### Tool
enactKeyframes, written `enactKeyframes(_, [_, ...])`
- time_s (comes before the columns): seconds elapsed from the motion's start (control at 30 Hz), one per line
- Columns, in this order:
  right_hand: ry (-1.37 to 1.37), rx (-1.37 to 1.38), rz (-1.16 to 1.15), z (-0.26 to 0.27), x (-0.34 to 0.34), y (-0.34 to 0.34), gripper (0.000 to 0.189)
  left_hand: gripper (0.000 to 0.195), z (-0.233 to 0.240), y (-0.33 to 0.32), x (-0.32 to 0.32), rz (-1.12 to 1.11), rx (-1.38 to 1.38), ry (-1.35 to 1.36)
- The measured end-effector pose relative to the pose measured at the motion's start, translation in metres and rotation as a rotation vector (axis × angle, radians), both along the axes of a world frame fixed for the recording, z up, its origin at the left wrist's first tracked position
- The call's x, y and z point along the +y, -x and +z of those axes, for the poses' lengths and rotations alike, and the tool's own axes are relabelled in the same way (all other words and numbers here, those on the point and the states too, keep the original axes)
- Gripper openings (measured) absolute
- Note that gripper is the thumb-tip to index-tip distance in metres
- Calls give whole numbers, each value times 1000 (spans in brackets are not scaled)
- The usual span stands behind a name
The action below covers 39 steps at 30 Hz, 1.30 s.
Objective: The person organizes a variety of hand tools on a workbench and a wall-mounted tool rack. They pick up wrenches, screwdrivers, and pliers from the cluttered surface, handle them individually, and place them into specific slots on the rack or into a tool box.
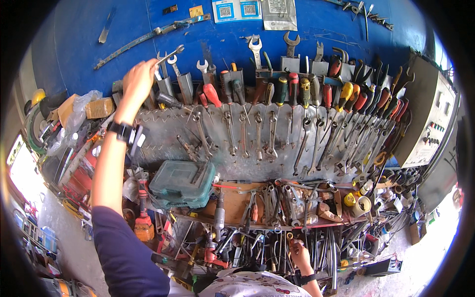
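At the upper left, my left hand is raised and grips a slim wrench, its head pointing up and right. Behind and just right of that hand, open-end wrenches stand in upright metal sleeves. My right hand is low, in front of the bench shelf, among long tools packed in a lower rack. A brass-coloured ring end shows by its fingertips; whether the hand holds that piece is unclear. Combination wrenches lie on the shelf above it.
Screwdrivers line the top of a metal panel hung with wrenches. A green plastic tool case sits left on the bench, beside an orange-bodied power tool. At right is a control box. A magnetic strip crosses the blue wall.
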State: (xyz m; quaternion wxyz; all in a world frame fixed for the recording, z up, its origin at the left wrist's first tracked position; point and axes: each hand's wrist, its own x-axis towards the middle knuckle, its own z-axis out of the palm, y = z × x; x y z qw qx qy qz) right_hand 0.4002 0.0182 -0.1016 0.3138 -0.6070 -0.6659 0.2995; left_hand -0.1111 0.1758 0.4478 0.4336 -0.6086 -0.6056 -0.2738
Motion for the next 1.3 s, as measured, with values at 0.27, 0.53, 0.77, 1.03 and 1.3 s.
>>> enactKeyframes(0.27, [70,131,-78,-8,-18,3,13,17,48,-21,34,291,553,61])
enactKeyframes(0.53, [83,104,-156,-20,-27,-2,14,13,51,-50,70,294,527,240])
enactKeyframes(0.77, [96,101,-207,-37,-34,-1,12,7,52,-49,101,202,375,483])
enactKeyframes(1.03, [115,117,-247,-26,-48,2,11,14,19,-28,127,117,383,591])
enactKeyframes(1.3, [29,136,-185,-12,-38,6,11,37,15,-30,86,-97,289,229])
